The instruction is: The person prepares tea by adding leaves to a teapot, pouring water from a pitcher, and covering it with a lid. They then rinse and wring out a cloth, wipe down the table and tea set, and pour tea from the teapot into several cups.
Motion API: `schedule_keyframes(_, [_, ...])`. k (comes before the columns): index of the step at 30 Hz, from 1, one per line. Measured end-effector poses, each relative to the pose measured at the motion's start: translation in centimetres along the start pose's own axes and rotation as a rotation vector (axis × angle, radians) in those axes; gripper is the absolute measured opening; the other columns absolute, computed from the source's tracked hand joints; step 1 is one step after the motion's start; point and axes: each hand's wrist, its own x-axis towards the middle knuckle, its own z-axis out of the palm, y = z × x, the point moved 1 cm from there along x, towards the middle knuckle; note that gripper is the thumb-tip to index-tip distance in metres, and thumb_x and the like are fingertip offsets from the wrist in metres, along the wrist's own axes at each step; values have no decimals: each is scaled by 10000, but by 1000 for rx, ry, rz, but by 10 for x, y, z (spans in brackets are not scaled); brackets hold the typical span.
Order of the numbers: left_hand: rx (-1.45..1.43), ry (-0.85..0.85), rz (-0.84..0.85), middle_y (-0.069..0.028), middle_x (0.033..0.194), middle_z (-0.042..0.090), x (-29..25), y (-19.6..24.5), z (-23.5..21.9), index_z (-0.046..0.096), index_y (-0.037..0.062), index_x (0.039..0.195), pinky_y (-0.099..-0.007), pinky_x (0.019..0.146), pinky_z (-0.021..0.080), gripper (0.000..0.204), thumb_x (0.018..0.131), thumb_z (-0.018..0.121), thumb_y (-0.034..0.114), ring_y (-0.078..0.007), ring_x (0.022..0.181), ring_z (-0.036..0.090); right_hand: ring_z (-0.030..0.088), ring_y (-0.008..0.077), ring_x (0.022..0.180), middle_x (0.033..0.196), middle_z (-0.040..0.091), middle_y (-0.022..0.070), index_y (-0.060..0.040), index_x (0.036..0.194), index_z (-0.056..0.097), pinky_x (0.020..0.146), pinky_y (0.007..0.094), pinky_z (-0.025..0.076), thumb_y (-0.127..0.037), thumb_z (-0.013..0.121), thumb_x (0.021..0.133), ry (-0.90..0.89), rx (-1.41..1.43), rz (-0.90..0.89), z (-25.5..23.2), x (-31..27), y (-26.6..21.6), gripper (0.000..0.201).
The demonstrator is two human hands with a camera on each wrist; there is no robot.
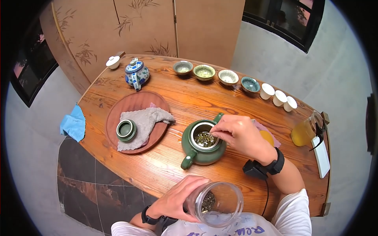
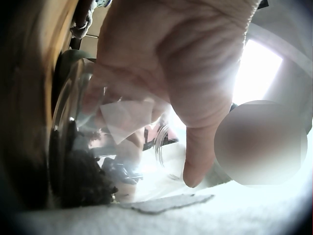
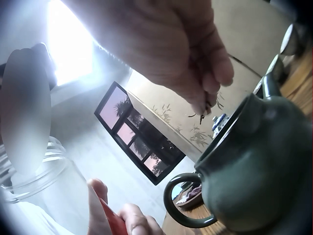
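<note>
My right hand (image 1: 244, 135) is over the uncovered mouth of a green teapot (image 1: 206, 156), fingertips at the rim. In the right wrist view, thumb and fingers pinch a few dark tea leaves (image 3: 201, 118) above the pot. More tea leaves (image 1: 204, 139) lie inside it. Near the front edge of the table, my left hand (image 1: 179, 198) grips a clear jar (image 1: 228, 198), tilted with its open mouth toward the right. Dark leaves gather low in that jar, as the left wrist view also shows. The green lid (image 1: 126, 130) rests on a grey cloth (image 1: 147, 118) left of the teapot.
A round wooden tray (image 1: 115, 106) bears the cloth. Behind stand a blue-and-white teapot (image 1: 136, 74), several bowls (image 1: 204, 73) and white cups (image 1: 267, 91). A pitcher of yellow liquid (image 1: 303, 133) is at the right, beside a white rectangular object (image 1: 321, 157). A blue cloth (image 1: 74, 123) hangs over the left edge.
</note>
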Motion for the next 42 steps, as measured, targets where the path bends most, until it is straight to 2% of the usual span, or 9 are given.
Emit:
schedule_keyframes(8, [-3,43,-34,-197,1195,409,-3,2,2,291,-4,1276,-391,895,367,956,535,813,299,-341,1067,436,584,181,620,724,603,65,-24,765,644,537,272,467,-30,665,674,103,156,-93,-45,-17,-57,93])
schedule_keyframes(16, [49,55,-55,-182,1208,402,1,5,5,292,15,1286,-378,911,351,951,546,800,327,-329,1096,410,519,131,613,830,565,24,-57,858,601,456,229,408,-103,586,685,-414,7,-399,-46,-57,-97,179])
schedule_keyframes(20, [82,65,-8,-176,1220,396,1,10,7,292,20,1293,-384,928,340,941,558,789,332,-330,1106,401,493,95,596,837,571,-46,-104,947,613,478,230,372,-180,616,670,-255,-86,-486,-31,-58,-105,287])
schedule_keyframes(25, [5,69,-23,-173,1233,387,-4,12,7,286,17,1298,-376,943,330,943,560,789,322,-309,1136,389,495,138,600,759,562,11,-63,779,607,537,258,394,-129,614,663,-296,25,-493,-34,-51,-106,133])
schedule_keyframes(30, [-46,63,-71,-164,1260,367,-20,13,-9,288,16,1298,-358,958,325,979,521,813,298,-280,1159,383,545,168,643,745,581,14,-79,774,651,576,273,422,-75,685,625,37,278,-459,-32,-40,-106,153])
schedule_keyframes(33, [-283,286,-285,-117,1168,470,-34,33,-43,335,33,1262,-363,950,353,1063,379,870,287,-249,1079,470,552,184,668,740,590,13,-78,826,665,600,281,429,-51,691,608,70,295,-332,-40,-41,-99,222])
schedule_keyframes(34, [-407,576,-262,-116,1145,480,-46,33,-46,301,59,1284,-381,949,357,1113,362,877,298,-262,1073,474,552,184,668,740,590,13,-78,826,665,600,281,429,-51,691,608,69,298,-340,-40,-41,-97,222])
schedule_keyframes(37, [-152,947,14,-80,1332,287,-51,35,-87,132,88,1359,-427,1002,300,1261,378,869,380,-247,1206,351,557,193,712,785,604,46,-64,849,655,637,285,435,-62,671,648,-56,196,-191,-36,-40,-88,202])
schedule_keyframes(42, [211,1168,128,-108,1315,293,-62,29,-119,176,52,1340,-405,1012,279,1115,478,834,311,-248,1199,351,563,259,743,781,601,92,-46,934,604,671,346,445,-121,622,719,-157,174,-171,-20,12,-79,229])
